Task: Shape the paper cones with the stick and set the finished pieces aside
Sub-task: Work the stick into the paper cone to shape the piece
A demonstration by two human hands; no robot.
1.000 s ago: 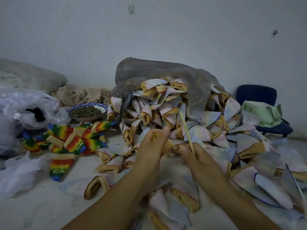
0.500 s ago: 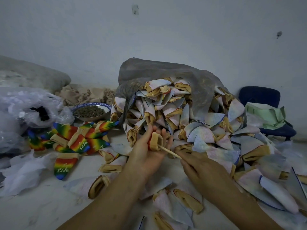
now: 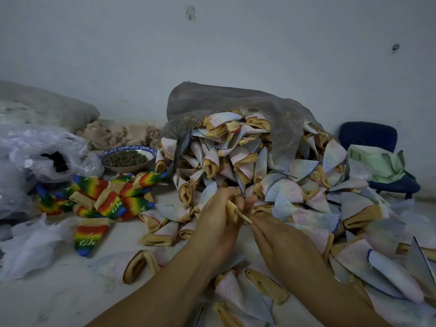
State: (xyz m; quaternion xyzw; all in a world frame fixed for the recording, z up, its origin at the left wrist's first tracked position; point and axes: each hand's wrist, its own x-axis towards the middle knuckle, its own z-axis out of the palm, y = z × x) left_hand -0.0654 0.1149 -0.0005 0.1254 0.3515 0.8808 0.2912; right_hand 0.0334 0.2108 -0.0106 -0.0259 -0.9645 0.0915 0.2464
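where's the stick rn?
Head view, centre: the stick is pinched in the right hand, its tip inside the tan-lined cone that the left hand grips, just in front of the big cone pile.

stick [image 3: 244, 218]: only a short stretch showed between the hands, both ends hidden | cone [image 3: 232, 208]: mostly covered by the gripping left hand [image 3: 215, 228], tip unseen | right hand [image 3: 280, 241]: fingertips pinching the stick faced away | forearms: cut by bottom edge | bowl [image 3: 152, 152]: contents too small to identify | clear bag [image 3: 28, 147]: cut by left edge, dark item inside unrecognisable
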